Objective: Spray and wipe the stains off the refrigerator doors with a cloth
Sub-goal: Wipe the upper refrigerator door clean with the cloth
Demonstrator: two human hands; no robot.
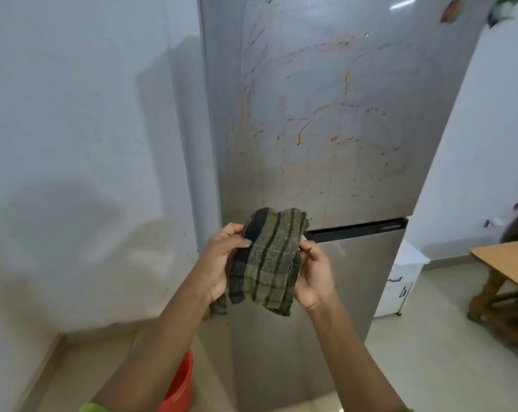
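A tall silver refrigerator stands straight ahead; its upper door (335, 120) carries several orange streaks and dark specks, and the lower door (349, 281) is below a black gap. I hold a folded green and black checked cloth (266, 263) in front of the fridge at the level of that gap. My left hand (222, 260) grips the cloth's left edge with the thumb on top. My right hand (314, 272) pinches its right edge. No spray bottle is in view.
A white wall (88, 144) runs along the left of the fridge. A red bucket (180, 385) sits on the floor at lower left. A white cabinet (400, 281) stands right of the fridge, and a wooden table (507, 260) is at far right.
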